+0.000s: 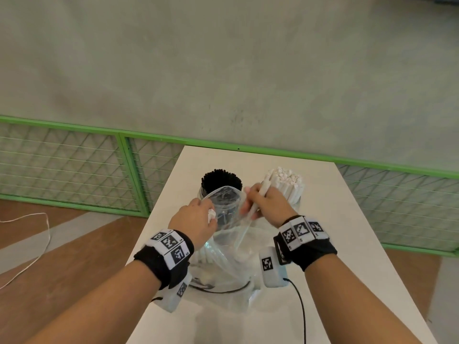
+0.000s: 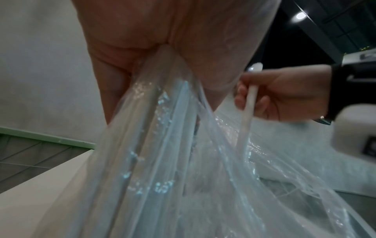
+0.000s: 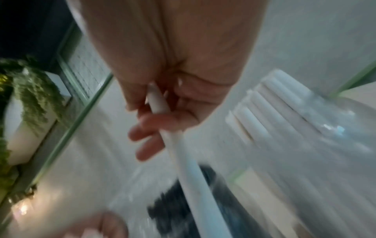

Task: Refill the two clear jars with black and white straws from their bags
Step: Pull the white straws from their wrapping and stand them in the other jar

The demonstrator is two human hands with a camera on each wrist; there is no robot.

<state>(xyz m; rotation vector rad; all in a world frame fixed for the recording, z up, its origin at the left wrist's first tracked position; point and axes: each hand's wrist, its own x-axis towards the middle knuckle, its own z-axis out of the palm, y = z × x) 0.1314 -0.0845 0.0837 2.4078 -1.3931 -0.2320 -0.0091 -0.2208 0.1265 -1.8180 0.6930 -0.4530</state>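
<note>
A clear plastic bag (image 1: 227, 219) stands open at the middle of the white table (image 1: 335, 219). My left hand (image 1: 196, 219) grips its left rim, the film bunched in the palm (image 2: 162, 53). My right hand (image 1: 265, 204) holds one white straw (image 1: 255, 202) slanted at the bag's right rim, its lower end inside the bag (image 2: 247, 116). Behind the bag stand two clear jars: the left one packed with black straws (image 1: 221, 181), the right one packed with white straws (image 1: 285, 182). The right wrist view is blurred; it shows the white straw (image 3: 183, 153) in my fingers.
More crumpled clear plastic (image 1: 223, 286) lies on the table near me, with a black cable (image 1: 300, 306) across it. A green mesh railing (image 1: 74, 170) runs behind and left of the table. A white cord (image 1: 37, 244) lies on the wooden floor at left.
</note>
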